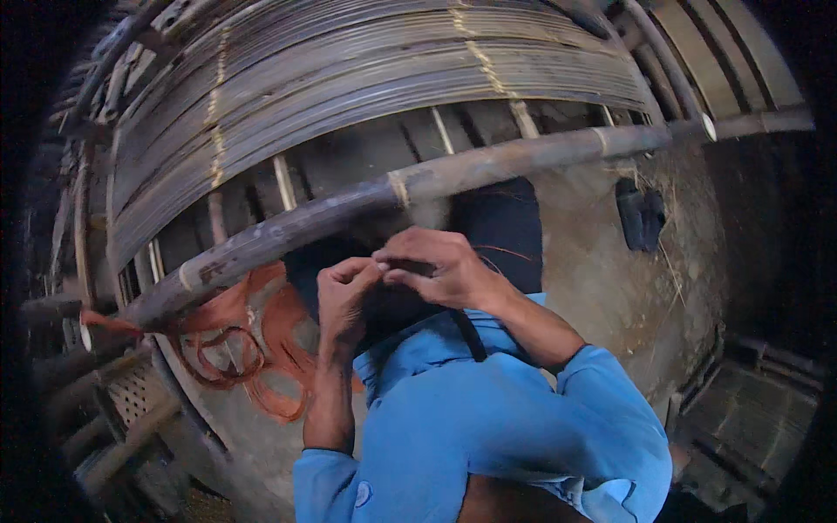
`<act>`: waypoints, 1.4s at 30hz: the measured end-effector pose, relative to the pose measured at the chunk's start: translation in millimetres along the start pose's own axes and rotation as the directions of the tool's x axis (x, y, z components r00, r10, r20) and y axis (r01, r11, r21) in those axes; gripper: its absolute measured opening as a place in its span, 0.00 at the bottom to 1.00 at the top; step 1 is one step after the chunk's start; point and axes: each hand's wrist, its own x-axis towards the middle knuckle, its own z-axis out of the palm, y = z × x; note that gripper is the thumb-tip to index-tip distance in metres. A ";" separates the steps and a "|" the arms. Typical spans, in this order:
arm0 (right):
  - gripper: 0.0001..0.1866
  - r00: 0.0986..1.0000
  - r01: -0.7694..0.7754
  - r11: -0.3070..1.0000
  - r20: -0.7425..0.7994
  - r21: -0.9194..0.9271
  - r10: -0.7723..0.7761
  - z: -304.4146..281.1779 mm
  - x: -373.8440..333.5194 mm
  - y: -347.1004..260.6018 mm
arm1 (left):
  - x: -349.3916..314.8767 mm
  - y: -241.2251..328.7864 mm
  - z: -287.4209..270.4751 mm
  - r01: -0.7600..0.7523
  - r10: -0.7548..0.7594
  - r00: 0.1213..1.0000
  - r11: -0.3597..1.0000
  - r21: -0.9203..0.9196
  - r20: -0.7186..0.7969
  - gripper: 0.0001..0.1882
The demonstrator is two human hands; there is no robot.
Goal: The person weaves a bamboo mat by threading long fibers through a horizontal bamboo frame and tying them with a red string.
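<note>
The person's left hand (343, 295) is raised in front of the body, palm inward, with thumb and forefinger bent together at the tips. The right hand (436, 264) comes in from the other side, its thumb and fingers curved toward the same spot, so that the fingertips of both hands meet. Whether either hand grasps anything cannot be told; whatever may lie between the fingertips is too small to make out.

A thin reddish strand (507, 252) shows just beyond the right wrist, crossing in front of the dark trousers (501, 218). Its connection to the fingers is not visible.

The hands are positioned on the near side of a thick bamboo pole (497, 166), which runs obliquely across the view, higher at the right. Pale bands are noted at several places along it. A reddish tie (109, 322) is wrapped at the pole's left end. Beyond the pole lies a panel of narrow slats (349, 83), bound crosswise by two rows of yellowish lashing (218, 113).

A bundle of orange-red cord (286, 309) lies to the left of the left forearm, partly spread and partly in loose loops on the grey-brown floor (602, 253). A pair of dark sandals (641, 213) rests on that floor at the right. The person wears a blue long-sleeved top (523, 410).
</note>
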 end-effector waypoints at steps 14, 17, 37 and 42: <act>0.10 0.932 -0.147 0.958 0.289 -0.247 0.218 25.4 105.6 14.9 | 28.1 76.7 -84.2 -0.170 0.413 0.892 0.680 0.713 -0.182 0.08; 0.12 0.965 -0.049 0.972 0.242 -0.230 0.105 55.3 141.9 54.3 | 76.7 76.2 -139.5 -0.081 0.621 0.773 0.301 0.950 -0.131 0.08; 0.16 0.879 -0.409 0.743 0.449 0.530 0.163 71.6 152.6 96.4 | 63.1 65.9 -134.3 -0.061 0.044 0.979 0.995 -0.082 -0.198 0.24; 0.11 0.876 -0.406 0.791 0.442 0.459 0.193 64.4 117.7 51.0 | 4.8 35.4 -82.9 0.117 -0.318 0.942 0.608 -0.785 -0.106 0.21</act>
